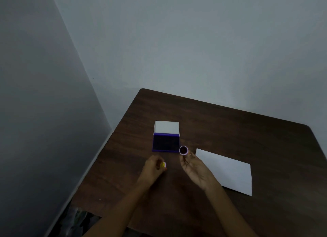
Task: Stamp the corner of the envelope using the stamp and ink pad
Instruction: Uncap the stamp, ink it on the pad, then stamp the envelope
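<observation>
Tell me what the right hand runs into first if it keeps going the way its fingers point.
Probably the open ink pad. The right hand holds the small round stamp at its fingertips, aimed up-left, right beside the pad's near right corner. Height above the table is unclear, so it might pass over.

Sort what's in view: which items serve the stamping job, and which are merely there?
In use: open ink pad; stamp in right hand; yellow piece, likely its cap, in left hand; envelope.
Merely there: table; wall.
</observation>
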